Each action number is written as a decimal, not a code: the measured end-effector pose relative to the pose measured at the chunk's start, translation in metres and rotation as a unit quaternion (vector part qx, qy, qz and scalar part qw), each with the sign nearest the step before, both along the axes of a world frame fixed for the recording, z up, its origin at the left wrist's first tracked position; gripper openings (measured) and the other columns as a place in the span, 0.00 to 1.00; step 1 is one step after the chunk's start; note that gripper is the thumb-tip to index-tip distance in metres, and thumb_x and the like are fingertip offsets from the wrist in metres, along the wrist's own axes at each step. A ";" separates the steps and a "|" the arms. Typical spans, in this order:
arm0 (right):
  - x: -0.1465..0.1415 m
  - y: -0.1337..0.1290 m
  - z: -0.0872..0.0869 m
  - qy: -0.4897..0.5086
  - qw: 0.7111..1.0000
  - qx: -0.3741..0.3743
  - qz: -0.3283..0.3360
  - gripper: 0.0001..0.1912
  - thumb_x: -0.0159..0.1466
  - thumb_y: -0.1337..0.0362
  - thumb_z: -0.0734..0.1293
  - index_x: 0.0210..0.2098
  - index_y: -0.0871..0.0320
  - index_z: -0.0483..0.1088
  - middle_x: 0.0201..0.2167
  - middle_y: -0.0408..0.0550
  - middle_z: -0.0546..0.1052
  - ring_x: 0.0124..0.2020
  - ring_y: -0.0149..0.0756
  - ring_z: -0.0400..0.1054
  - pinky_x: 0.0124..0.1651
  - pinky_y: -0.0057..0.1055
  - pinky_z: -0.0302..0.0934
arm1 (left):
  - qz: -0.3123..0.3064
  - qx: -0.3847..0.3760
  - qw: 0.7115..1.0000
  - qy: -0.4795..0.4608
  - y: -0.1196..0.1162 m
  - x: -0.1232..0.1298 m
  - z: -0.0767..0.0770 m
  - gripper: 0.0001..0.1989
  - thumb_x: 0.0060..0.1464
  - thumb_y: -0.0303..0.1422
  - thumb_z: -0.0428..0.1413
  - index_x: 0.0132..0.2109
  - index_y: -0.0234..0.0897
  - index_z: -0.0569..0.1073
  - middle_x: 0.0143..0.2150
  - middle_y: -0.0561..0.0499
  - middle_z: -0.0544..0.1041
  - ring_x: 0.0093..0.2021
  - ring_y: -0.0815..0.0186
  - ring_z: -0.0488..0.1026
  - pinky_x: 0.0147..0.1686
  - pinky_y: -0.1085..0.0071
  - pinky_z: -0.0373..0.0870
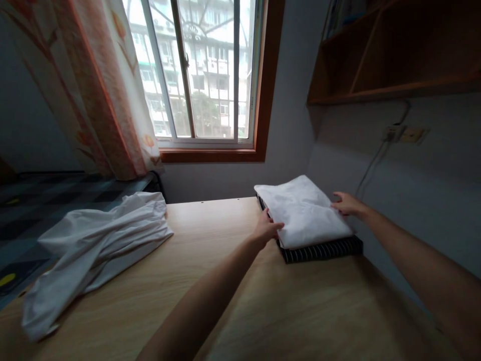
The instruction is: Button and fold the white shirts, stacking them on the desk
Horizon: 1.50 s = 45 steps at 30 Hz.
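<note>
A folded white cloth (308, 213) lies on top of a folded black cloth with white stripes (323, 249), at the right of the wooden table (203, 250). My left hand (267, 229) touches the white cloth's left edge, thumb on top and fingers apart at its side. At the opposite edge is my right hand (347, 204), its thumb against the cloth and its fingers spread. Neither hand is closed round the cloth. A second white cloth (101, 240) lies loose and wrinkled at the table's left, with several long creases.
Behind the table are a window (203, 70) and an orange patterned curtain (90, 85). A checked bed surface (22, 200) lies to the left. Wooden shelves (376, 55) and a wall socket (413, 135) with a cable are on the right.
</note>
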State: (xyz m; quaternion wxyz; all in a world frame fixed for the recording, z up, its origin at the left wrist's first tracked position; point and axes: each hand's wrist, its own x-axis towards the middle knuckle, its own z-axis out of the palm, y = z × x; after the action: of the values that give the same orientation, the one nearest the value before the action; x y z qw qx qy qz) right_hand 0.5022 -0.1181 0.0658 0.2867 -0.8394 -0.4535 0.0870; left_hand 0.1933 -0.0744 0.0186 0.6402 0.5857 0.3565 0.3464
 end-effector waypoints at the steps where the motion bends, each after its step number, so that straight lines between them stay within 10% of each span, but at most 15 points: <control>1: 0.005 -0.002 -0.018 -0.029 0.999 -0.015 -0.025 0.33 0.54 0.69 0.67 0.59 0.72 0.64 0.49 0.68 0.74 0.48 0.54 0.72 0.49 0.46 0.66 | 0.017 0.026 0.997 0.064 0.000 0.000 -0.013 0.35 0.45 0.26 0.59 0.61 0.32 0.58 0.48 0.36 0.74 0.39 0.56 0.76 0.37 0.58 0.75; 5: 0.003 0.002 -0.051 -0.081 0.995 -0.003 -0.056 0.29 0.60 0.66 0.62 0.60 0.72 0.63 0.58 0.71 0.67 0.60 0.58 0.61 0.61 0.51 0.55 | 0.114 0.260 0.933 0.220 -0.002 -0.007 -0.027 0.27 0.56 0.34 0.54 0.62 0.30 0.62 0.60 0.34 0.67 0.57 0.52 0.68 0.57 0.55 0.64; 9: -0.027 0.028 -0.044 -0.176 0.982 0.057 0.038 0.29 0.67 0.57 0.55 0.63 0.63 0.60 0.65 0.59 0.60 0.66 0.47 0.54 0.65 0.42 0.49 | 0.021 0.423 0.867 0.263 -0.013 0.005 -0.011 0.28 0.62 0.42 0.48 0.64 0.34 0.61 0.67 0.40 0.60 0.67 0.54 0.55 0.65 0.56 0.53; 13: -0.052 0.039 -0.070 -0.205 0.969 -0.038 0.133 0.30 0.68 0.50 0.52 0.64 0.57 0.59 0.66 0.54 0.60 0.67 0.46 0.52 0.66 0.46 0.46 | -0.107 0.462 0.829 0.298 -0.033 0.023 -0.025 0.33 0.62 0.49 0.43 0.67 0.34 0.56 0.69 0.40 0.55 0.69 0.50 0.49 0.67 0.51 0.46; 21: -0.034 0.037 -0.133 -0.182 0.974 -0.034 0.128 0.32 0.68 0.48 0.50 0.65 0.59 0.57 0.67 0.55 0.58 0.68 0.45 0.50 0.66 0.46 0.46 | -0.153 0.506 0.783 0.327 -0.048 -0.006 -0.048 0.33 0.64 0.49 0.40 0.69 0.34 0.51 0.70 0.39 0.53 0.70 0.50 0.48 0.66 0.53 0.48; 26: -0.027 0.038 -0.136 -0.161 0.978 -0.015 0.133 0.33 0.67 0.48 0.50 0.64 0.61 0.58 0.66 0.56 0.60 0.67 0.46 0.50 0.67 0.46 0.45 | -0.110 0.541 0.739 0.386 -0.027 -0.102 -0.014 0.32 0.62 0.50 0.44 0.68 0.40 0.54 0.70 0.44 0.55 0.70 0.54 0.48 0.67 0.55 0.43; 34: -0.025 0.033 -0.135 -0.106 0.984 0.077 0.121 0.29 0.61 0.49 0.57 0.51 0.62 0.72 0.57 0.67 0.69 0.59 0.55 0.63 0.60 0.44 0.56 | 0.395 0.333 0.591 0.619 0.017 -0.358 0.037 0.36 0.53 0.46 0.57 0.63 0.32 0.59 0.65 0.34 0.61 0.64 0.44 0.57 0.60 0.51 0.54; 39: -0.043 0.016 -0.108 -0.140 0.982 0.116 0.045 0.22 0.55 0.51 0.61 0.37 0.60 0.76 0.42 0.68 0.78 0.43 0.65 0.71 0.42 0.52 0.63 | 0.392 0.127 0.694 0.590 0.017 -0.418 0.010 0.27 0.59 0.47 0.51 0.56 0.30 0.67 0.50 0.33 0.75 0.50 0.47 0.72 0.44 0.61 0.67; 45: -0.143 -0.009 -0.063 -0.108 0.955 0.247 0.127 0.20 0.58 0.53 0.60 0.41 0.59 0.74 0.48 0.62 0.76 0.48 0.56 0.69 0.51 0.49 0.62 | 0.293 0.299 0.779 0.467 -0.023 -0.315 -0.006 0.13 0.62 0.36 0.48 0.44 0.34 0.73 0.37 0.43 0.78 0.38 0.57 0.75 0.38 0.68 0.65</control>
State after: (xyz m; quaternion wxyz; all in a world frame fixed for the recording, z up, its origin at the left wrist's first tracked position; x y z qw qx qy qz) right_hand 0.3593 -0.1269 0.0023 0.4209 -0.6822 -0.5921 -0.0829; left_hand -0.1219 -0.0971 0.0127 0.0556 0.7050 0.6446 0.2906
